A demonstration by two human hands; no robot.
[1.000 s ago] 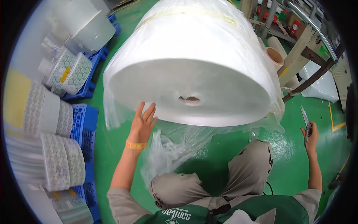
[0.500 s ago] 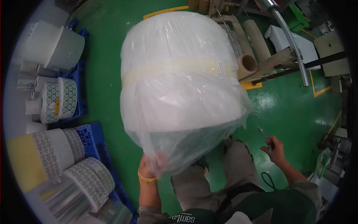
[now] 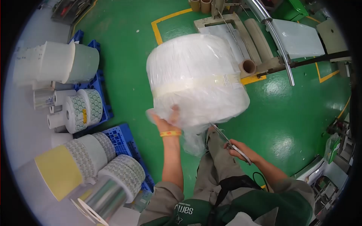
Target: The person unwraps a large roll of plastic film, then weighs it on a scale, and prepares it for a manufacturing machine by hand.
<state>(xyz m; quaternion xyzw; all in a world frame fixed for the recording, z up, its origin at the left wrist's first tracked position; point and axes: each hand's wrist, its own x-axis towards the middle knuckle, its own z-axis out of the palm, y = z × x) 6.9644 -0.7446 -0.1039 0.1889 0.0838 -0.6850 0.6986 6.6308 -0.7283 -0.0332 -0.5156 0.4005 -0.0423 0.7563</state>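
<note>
A big roll in clear plastic wrap (image 3: pixel 192 56), with a pale yellow band (image 3: pixel 188 83) round it, fills the middle of the view. Against the near left edge of its loose wrap, my left hand (image 3: pixel 166 122) is raised with thumb and fingers apart; film partly covers the fingertips. A yellow wristband (image 3: pixel 170 133) circles that wrist. My right hand (image 3: pixel 241 148) is closed on a pair of scissors (image 3: pixel 222 135), whose blades point up and left at the roll's lower edge. A bunched flap of film (image 3: pixel 194 143) hangs between my hands.
Blue pallets (image 3: pixel 126 141) on the left carry several rolls, among them printed label rolls (image 3: pixel 126 169) and a pale roll (image 3: pixel 83 64). At the upper right stand a machine frame with a cardboard tube (image 3: pixel 248 66) and a metal bar (image 3: pixel 281 45). The floor (image 3: pixel 271 124) is green.
The scissors have come left and up to the wrap's lower edge. My left hand has moved up against the roll, and the stretched film now hangs bunched. The view has shifted.
</note>
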